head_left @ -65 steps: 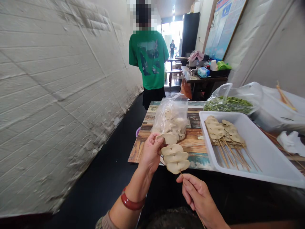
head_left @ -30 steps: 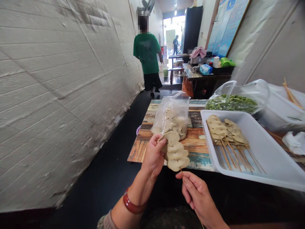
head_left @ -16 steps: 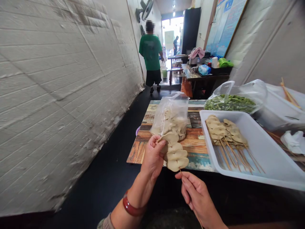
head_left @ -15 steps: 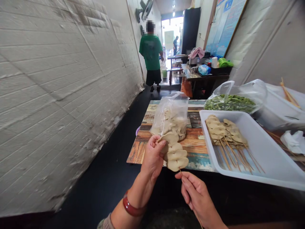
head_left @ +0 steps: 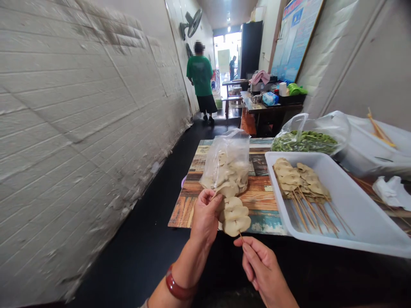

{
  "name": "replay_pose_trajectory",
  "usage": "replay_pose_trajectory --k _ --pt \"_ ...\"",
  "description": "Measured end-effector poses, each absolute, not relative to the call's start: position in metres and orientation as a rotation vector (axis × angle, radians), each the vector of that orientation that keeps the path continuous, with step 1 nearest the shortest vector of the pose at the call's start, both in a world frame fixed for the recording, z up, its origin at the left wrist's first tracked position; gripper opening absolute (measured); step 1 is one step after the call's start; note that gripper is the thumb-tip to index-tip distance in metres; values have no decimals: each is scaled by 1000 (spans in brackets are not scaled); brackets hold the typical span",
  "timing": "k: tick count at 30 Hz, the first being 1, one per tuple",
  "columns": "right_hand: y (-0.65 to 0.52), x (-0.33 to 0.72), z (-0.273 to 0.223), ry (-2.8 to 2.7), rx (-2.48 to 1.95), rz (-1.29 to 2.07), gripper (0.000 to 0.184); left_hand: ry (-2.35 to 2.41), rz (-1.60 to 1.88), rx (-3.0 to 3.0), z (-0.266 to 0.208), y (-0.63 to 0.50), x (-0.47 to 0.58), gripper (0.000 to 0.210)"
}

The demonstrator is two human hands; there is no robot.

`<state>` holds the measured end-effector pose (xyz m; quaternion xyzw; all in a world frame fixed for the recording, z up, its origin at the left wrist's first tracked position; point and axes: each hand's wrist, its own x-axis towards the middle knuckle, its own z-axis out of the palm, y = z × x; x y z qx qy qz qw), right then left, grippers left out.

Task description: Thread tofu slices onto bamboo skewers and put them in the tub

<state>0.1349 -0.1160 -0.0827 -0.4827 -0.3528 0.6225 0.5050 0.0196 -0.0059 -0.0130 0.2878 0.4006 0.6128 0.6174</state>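
My right hand (head_left: 261, 261) is closed on the lower end of a thin bamboo skewer (head_left: 240, 235), just below the food. Several flat beige, rounded slices (head_left: 236, 224) are threaded on it in a folded, overlapping row. At the upper end of this row, my left hand (head_left: 204, 218) pinches a beige slice between thumb and fingers; its palm side and part of the slice are hidden. Just beyond my left hand, a clear plastic bag (head_left: 221, 160) holds more of these slices and lies on the wood-patterned table (head_left: 183, 209). What exactly the slices are I cannot tell.
On the right, a white tray (head_left: 369, 231) holds several filled skewers (head_left: 302, 177). Behind it are a bag of green vegetables (head_left: 305, 142) and a white bin (head_left: 369, 137) with sticks. Crumpled tissue (head_left: 393, 192) lies farther right. A person in green (head_left: 199, 77) stands down the aisle.
The view has shifted slightly, so the table and tray sit lower and further left. My hands keep their grips on the slice and skewer. The person in green has changed arm and leg position.
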Motion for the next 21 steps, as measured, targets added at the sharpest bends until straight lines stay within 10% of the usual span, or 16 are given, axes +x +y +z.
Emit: replay_pose_trajectory --k 21 --pt "-113 138 -87 -918 -1151 1464 50 864 1281 599 -11 -5 21 40"
